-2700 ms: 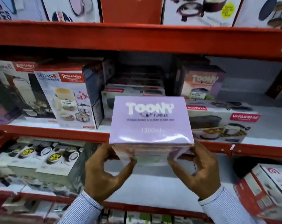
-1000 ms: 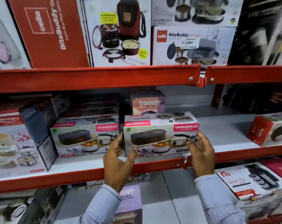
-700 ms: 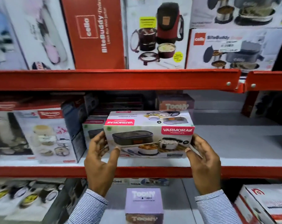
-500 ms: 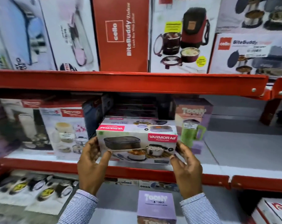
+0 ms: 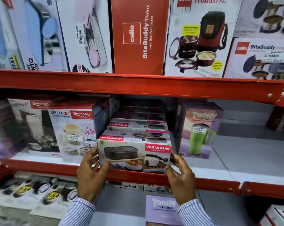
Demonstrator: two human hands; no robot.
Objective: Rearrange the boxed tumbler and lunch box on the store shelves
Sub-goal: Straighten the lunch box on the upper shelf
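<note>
Red shelf rail [image 5: 138, 86]; white lunch box carton [image 5: 134, 154] with pink labels; lilac tumbler box [image 5: 160, 209]; blue-and-white pinstriped sleeves [image 5: 79, 212]; green mug printed on purple box [image 5: 201, 129]

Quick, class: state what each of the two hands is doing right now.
Left hand: closed on the Varmora lunch box, left end.
Right hand: closed on its right end.

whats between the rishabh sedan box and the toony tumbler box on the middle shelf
In the head view, the Varmora lunch box, held by left hand and right hand, with more Varmora boxes behind it.
</note>
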